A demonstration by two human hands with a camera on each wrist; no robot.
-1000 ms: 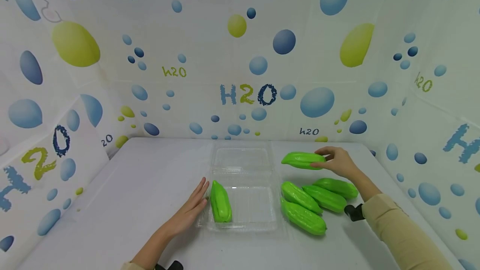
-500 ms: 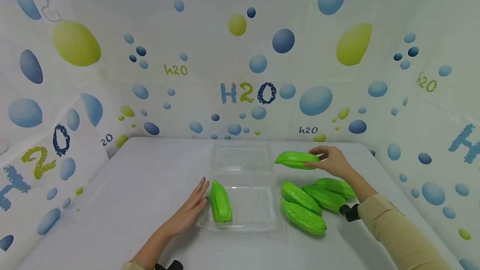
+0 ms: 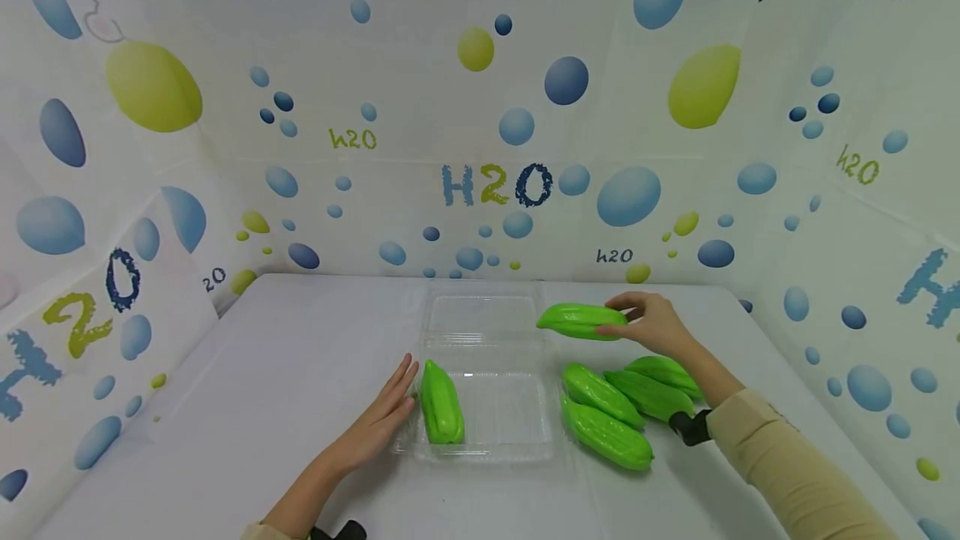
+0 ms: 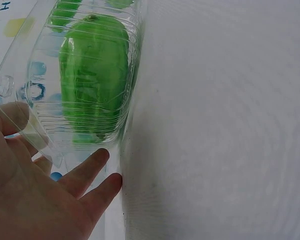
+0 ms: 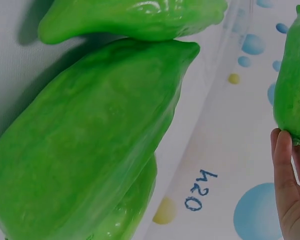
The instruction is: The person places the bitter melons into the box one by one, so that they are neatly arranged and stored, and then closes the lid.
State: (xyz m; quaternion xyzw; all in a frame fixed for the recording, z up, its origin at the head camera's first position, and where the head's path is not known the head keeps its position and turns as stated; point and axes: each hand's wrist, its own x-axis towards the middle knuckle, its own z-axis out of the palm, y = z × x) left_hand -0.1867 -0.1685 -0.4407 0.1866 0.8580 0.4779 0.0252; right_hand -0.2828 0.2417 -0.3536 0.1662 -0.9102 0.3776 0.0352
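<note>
My right hand (image 3: 654, 325) pinches the blunt end of a long green ribbed vegetable (image 3: 572, 319) with a pointed tip, raised near the table's back and lying level. In the right wrist view that hand (image 5: 292, 195) shows at the right edge, fingertips at the vegetable's (image 5: 295, 82) end. My left hand (image 3: 377, 417) rests with straight fingers along the left side of a clear hinged plastic container (image 3: 513, 415). Inside its base, at the left, lies another green vegetable (image 3: 442, 407). The left wrist view shows my fingers spread at the container's wall (image 4: 45, 127).
Several more green vegetables (image 3: 606, 436) lie piled to the right of the container, under my right forearm. The container's open lid (image 3: 483, 319) lies flat behind the base. A patterned cloth wall (image 3: 405, 65) surrounds the white table (image 3: 300, 340).
My right hand has moved left with the green vegetable, closer to the container's lid. My left hand and the container have stayed where they were.
</note>
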